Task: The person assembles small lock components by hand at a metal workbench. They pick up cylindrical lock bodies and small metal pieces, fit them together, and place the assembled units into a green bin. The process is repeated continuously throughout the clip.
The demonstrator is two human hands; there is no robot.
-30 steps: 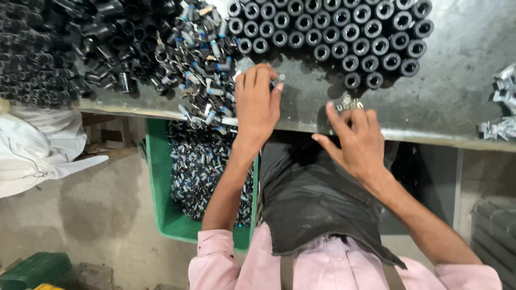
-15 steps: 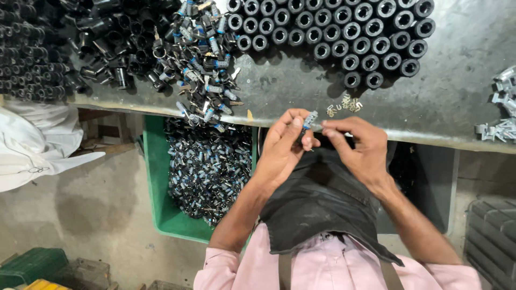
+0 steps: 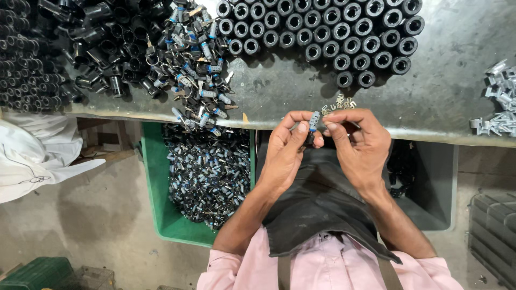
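Both hands meet over the front edge of a grey workbench (image 3: 441,102). My left hand (image 3: 288,153) pinches a small grey cylindrical part with a blue band (image 3: 314,122) between thumb and fingers. My right hand (image 3: 359,145) touches the same part from the right with its fingertips; whether it also holds a small metal piece is hidden. A few small metal clips (image 3: 338,104) lie on the bench just beyond the hands.
Upright black tubular caps (image 3: 322,29) stand in rows at the back. A heap of blue-banded parts (image 3: 199,59) and loose black caps (image 3: 91,37) lies at left. A green crate (image 3: 156,182) of the same parts sits below. Metal brackets (image 3: 497,99) lie at right.
Both hands drew back from the bench and came together. The left hand brought the blue-banded part from the pile, and the right hand left the metal clips and joined it.
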